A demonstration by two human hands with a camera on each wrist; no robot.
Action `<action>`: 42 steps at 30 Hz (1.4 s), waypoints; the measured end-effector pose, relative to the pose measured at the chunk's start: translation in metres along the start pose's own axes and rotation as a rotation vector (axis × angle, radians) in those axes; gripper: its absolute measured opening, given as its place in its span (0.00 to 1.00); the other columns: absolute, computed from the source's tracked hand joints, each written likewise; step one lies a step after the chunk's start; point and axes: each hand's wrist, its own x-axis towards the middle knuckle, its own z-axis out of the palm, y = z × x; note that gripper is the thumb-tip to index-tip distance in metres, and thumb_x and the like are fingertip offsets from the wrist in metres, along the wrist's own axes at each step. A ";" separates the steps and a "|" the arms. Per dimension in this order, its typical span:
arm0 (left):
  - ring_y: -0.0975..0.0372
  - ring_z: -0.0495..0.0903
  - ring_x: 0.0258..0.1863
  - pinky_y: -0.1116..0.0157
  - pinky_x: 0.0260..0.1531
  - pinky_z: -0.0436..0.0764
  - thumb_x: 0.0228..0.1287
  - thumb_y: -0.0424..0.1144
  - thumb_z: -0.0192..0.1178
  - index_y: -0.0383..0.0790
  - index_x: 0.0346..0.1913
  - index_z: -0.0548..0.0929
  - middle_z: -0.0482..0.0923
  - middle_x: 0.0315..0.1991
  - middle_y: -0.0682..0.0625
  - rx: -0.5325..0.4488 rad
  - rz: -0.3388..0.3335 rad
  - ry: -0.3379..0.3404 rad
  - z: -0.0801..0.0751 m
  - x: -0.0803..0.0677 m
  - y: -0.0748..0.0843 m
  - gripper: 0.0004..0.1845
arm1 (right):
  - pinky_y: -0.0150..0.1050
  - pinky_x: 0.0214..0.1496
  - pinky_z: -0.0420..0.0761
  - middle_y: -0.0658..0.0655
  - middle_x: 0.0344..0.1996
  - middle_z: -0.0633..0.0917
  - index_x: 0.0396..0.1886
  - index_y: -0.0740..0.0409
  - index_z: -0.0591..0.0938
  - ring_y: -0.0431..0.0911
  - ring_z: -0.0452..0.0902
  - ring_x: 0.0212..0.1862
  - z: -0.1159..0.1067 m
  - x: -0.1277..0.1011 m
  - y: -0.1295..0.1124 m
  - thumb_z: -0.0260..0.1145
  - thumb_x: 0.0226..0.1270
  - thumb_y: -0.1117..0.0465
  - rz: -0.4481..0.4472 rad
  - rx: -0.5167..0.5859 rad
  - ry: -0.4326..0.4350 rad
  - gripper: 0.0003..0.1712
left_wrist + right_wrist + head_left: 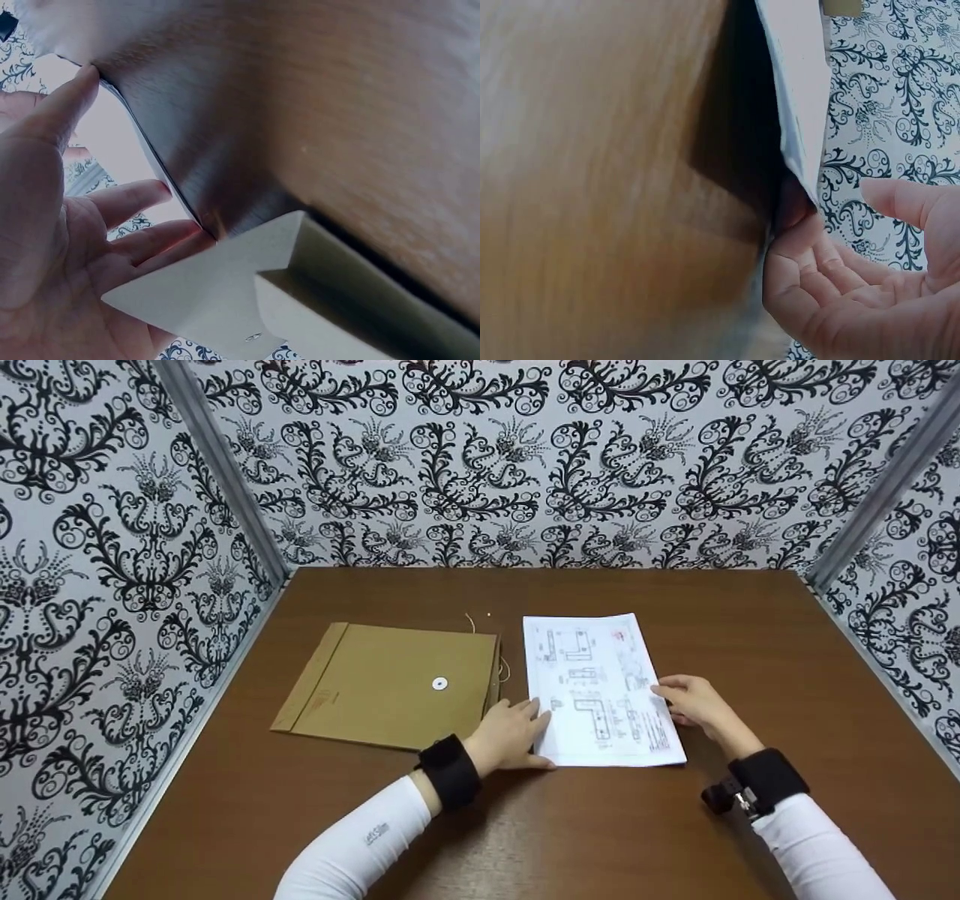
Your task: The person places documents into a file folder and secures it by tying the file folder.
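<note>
Grip: left hand (511,733) spread, touching the paper (596,679); right-hand (696,706) fingers under its side, thumb clear. Paper, inward of desk's (757,660) far edge: probably light, flexible, crease-prone; best lifted by opposite sides.

The left forearm (375,836) slants from the near side of the worktop (600,832) toward its middle, where the left hand (506,739) has its thumb stretched out straight, parted from relaxed fingers. The right forearm (821,847) angles inward from the near right corner; the right hand (699,706), closer to the right edge, has fingers bent and the thumb standing apart from them. The hands are well apart.
</note>
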 end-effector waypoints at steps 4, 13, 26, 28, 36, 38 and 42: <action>0.56 0.74 0.73 0.56 0.67 0.76 0.64 0.75 0.54 0.46 0.76 0.69 0.71 0.74 0.43 0.007 -0.003 -0.004 0.000 0.000 0.001 0.47 | 0.28 0.34 0.80 0.49 0.37 0.83 0.75 0.77 0.61 0.33 0.75 0.30 0.002 0.000 0.002 0.56 0.79 0.53 0.005 0.021 -0.007 0.38; 0.57 0.72 0.74 0.56 0.69 0.75 0.64 0.75 0.53 0.47 0.76 0.68 0.70 0.76 0.44 0.006 -0.009 -0.014 0.000 0.001 0.002 0.47 | 0.34 0.35 0.83 0.64 0.44 0.88 0.71 0.78 0.59 0.36 0.84 0.33 0.010 -0.004 0.006 0.58 0.78 0.59 -0.086 -0.010 -0.058 0.34; 0.56 0.72 0.74 0.56 0.69 0.75 0.64 0.75 0.52 0.46 0.76 0.69 0.70 0.76 0.44 0.008 -0.024 -0.002 0.000 0.001 0.001 0.47 | 0.33 0.34 0.85 0.43 0.31 0.87 0.73 0.72 0.62 0.36 0.86 0.31 0.009 -0.006 0.000 0.57 0.80 0.53 -0.154 0.124 -0.125 0.34; 0.56 0.72 0.75 0.56 0.70 0.74 0.64 0.75 0.52 0.47 0.77 0.68 0.69 0.76 0.44 0.002 -0.028 -0.010 0.000 0.001 0.001 0.47 | 0.33 0.35 0.85 0.43 0.33 0.87 0.75 0.73 0.61 0.36 0.86 0.33 0.008 -0.006 0.000 0.57 0.80 0.53 -0.161 0.151 -0.164 0.36; 0.57 0.71 0.76 0.55 0.71 0.73 0.64 0.75 0.54 0.47 0.77 0.68 0.68 0.77 0.45 -0.029 -0.045 -0.038 0.001 0.003 0.002 0.47 | 0.32 0.36 0.85 0.44 0.34 0.88 0.72 0.79 0.61 0.35 0.86 0.33 0.006 -0.006 0.003 0.57 0.79 0.59 -0.223 0.121 -0.215 0.33; 0.57 0.71 0.76 0.55 0.71 0.73 0.63 0.74 0.55 0.47 0.76 0.68 0.68 0.77 0.45 -0.049 -0.053 -0.042 0.002 0.002 0.002 0.47 | 0.32 0.36 0.85 0.43 0.34 0.88 0.72 0.79 0.60 0.35 0.86 0.33 0.006 -0.006 0.004 0.57 0.79 0.60 -0.226 0.140 -0.223 0.33; 0.58 0.70 0.76 0.56 0.71 0.73 0.63 0.73 0.57 0.47 0.76 0.68 0.68 0.77 0.45 -0.081 -0.065 -0.036 0.004 0.002 0.003 0.47 | 0.32 0.36 0.86 0.42 0.34 0.89 0.74 0.79 0.58 0.36 0.88 0.34 0.002 -0.009 0.003 0.57 0.80 0.60 -0.230 0.186 -0.235 0.35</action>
